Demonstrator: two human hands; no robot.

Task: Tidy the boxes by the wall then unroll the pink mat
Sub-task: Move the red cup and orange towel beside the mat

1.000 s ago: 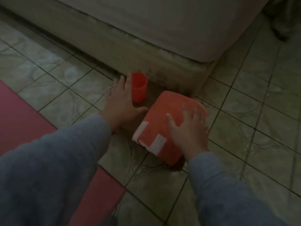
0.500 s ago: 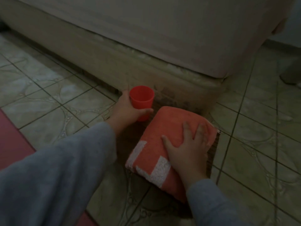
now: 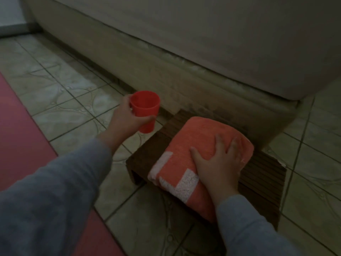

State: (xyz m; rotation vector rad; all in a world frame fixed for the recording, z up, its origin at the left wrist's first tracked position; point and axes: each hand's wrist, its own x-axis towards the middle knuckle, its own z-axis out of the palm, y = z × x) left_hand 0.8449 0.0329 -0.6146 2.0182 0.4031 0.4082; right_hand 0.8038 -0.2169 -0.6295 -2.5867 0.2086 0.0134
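My left hand [image 3: 124, 120] grips a red plastic cup [image 3: 145, 110] and holds it above the tiled floor, left of a low dark slatted wooden stand [image 3: 262, 183]. A folded orange towel with white patches [image 3: 191, 156] lies on that stand. My right hand [image 3: 219, 161] rests flat on the towel's top, fingers spread. The pink mat [image 3: 16, 130] lies flat along the left edge of the view and runs down under my left sleeve. No boxes are in sight.
A large pale bed or mattress base [image 3: 203, 58] fills the back and overhangs the stand. Patterned floor tiles [image 3: 73, 93] spread between the mat and the bed. The room is dim.
My left hand closed on the red cup and lifted it off the floor. My right hand stayed pressed on the towel. The view moved closer, and the wooden stand now shows.
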